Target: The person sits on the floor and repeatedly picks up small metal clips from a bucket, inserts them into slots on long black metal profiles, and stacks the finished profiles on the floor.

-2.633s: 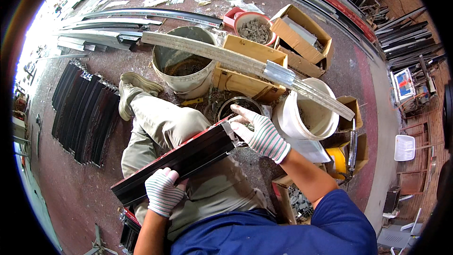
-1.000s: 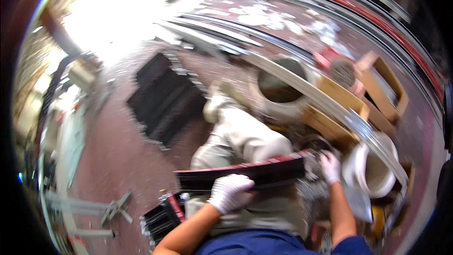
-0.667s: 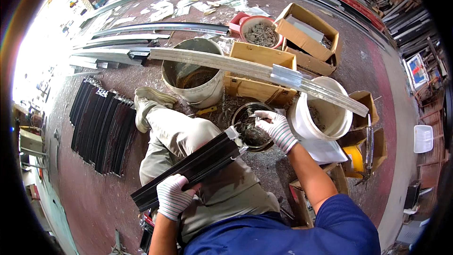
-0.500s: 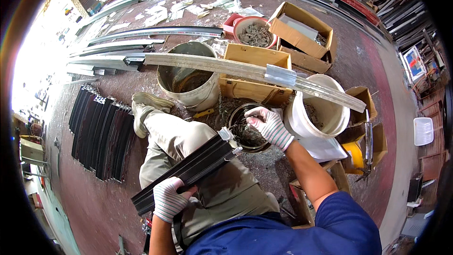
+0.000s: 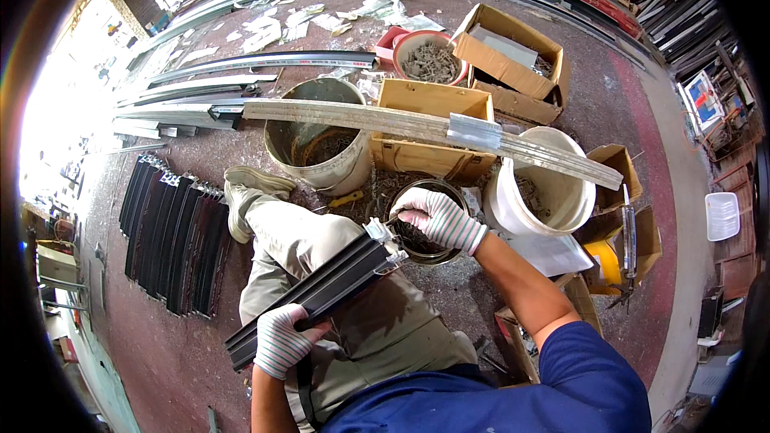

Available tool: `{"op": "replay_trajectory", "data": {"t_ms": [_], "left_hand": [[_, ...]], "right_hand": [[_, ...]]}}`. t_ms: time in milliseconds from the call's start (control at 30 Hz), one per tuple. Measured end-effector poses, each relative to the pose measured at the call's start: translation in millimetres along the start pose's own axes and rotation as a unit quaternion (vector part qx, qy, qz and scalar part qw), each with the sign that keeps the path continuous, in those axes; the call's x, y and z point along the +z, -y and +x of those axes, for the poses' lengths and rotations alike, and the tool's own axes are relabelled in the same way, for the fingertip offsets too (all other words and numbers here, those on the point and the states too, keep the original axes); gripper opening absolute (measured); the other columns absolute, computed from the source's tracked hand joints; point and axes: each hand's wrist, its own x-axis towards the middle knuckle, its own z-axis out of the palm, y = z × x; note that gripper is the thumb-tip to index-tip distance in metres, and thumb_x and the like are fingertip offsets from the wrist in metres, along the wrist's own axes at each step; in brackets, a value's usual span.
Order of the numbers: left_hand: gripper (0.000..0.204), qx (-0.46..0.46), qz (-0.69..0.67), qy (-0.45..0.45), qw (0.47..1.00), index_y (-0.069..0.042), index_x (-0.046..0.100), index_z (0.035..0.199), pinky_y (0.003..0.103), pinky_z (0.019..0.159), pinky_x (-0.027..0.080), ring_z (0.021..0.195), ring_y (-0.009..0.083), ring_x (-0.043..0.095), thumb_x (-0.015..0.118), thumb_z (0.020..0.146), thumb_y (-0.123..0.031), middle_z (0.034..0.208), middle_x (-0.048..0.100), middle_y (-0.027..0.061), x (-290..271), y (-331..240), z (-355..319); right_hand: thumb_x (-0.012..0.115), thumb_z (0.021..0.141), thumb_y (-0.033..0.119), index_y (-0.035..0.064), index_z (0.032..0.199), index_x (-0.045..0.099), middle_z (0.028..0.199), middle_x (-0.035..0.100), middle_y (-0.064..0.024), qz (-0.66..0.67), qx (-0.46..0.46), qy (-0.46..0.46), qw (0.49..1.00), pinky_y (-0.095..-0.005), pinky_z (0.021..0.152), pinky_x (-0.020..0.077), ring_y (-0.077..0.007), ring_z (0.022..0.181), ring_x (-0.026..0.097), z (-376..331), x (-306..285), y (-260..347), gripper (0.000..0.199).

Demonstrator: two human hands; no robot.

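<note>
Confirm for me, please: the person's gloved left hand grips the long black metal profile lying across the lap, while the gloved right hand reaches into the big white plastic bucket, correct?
Not quite. The head view shows the gloved right hand over the small round dark tin of small parts, not in the big white plastic bucket. The gloved left hand does grip the long black metal profile.

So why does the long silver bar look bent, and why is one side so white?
Head view: the fisheye lens bows the long metal strip lying across the buckets; daylight washes out the left edge beyond the dark profiles on the floor; the picture's corners are black, and the centre is sharp.
</note>
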Motion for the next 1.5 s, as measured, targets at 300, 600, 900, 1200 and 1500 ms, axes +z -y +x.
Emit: {"op": "replay_trajectory", "data": {"t_ms": [300, 600, 900, 1200, 1500], "left_hand": [[0.027, -0.001, 0.037, 0.010, 0.999, -0.005, 0.073, 0.079, 0.033, 0.062, 0.052, 0.062, 0.0233, 0.066, 0.095, 0.073, -0.019, 0.071, 0.068, 0.0118, 0, 5, 1], [0.021, -0.010, -0.002, 0.015, 1.000, -0.004, 0.078, 0.084, 0.031, 0.061, 0.052, 0.061, 0.0201, 0.065, 0.093, 0.074, -0.015, 0.070, 0.068, 0.0102, 3, 1, 1], [0.023, -0.058, -0.089, 0.027, 0.994, -0.002, 0.081, 0.094, 0.030, 0.064, 0.052, 0.067, 0.0104, 0.064, 0.092, 0.078, -0.013, 0.075, 0.073, 0.0061, -5, 3, 7], [0.026, -0.078, -0.068, 0.078, 0.992, -0.002, 0.080, 0.094, 0.028, 0.064, 0.048, 0.070, 0.0062, 0.057, 0.094, 0.079, -0.017, 0.074, 0.067, -0.0010, -24, 18, 22], [0.037, -0.127, -0.071, 0.115, 0.983, -0.002, 0.081, 0.096, 0.028, 0.065, 0.048, 0.070, 0.0056, 0.053, 0.094, 0.078, -0.032, 0.072, 0.064, -0.0030, -41, 6, 40]], "right_hand": [[0.072, 0.100, 0.010, 0.0018, 0.109, 0.074, 0.097, 0.074, -0.0136, -0.014, 0.017, 0.014, 1.000, -0.0366, 0.085, 0.0555, -0.0256, 0.090, 0.071, 3, -1, 2, 0.012], [0.071, 0.101, 0.008, -0.0009, 0.110, 0.073, 0.095, 0.072, -0.0073, 0.088, 0.088, 0.007, 0.992, -0.0323, 0.085, 0.0539, -0.0161, 0.090, 0.066, 0, 14, -9, 0.012], [0.070, 0.104, 0.012, -0.0024, 0.112, 0.073, 0.093, 0.072, -0.0050, 0.130, 0.152, -0.008, 0.980, -0.0323, 0.087, 0.0531, -0.0124, 0.092, 0.063, -2, 23, -6, 0.017], [0.070, 0.103, 0.015, -0.0016, 0.116, 0.075, 0.100, 0.077, -0.0076, 0.103, 0.169, -0.024, 0.980, -0.0325, 0.090, 0.0542, -0.0150, 0.095, 0.069, 3, 34, -13, 0.021], [0.065, 0.103, 0.016, -0.0032, 0.123, 0.070, 0.106, 0.075, -0.0142, 0.025, 0.099, 0.013, 0.995, -0.0383, 0.095, 0.0539, -0.0253, 0.101, 0.069, -3, 21, -13, 0.028]]}}
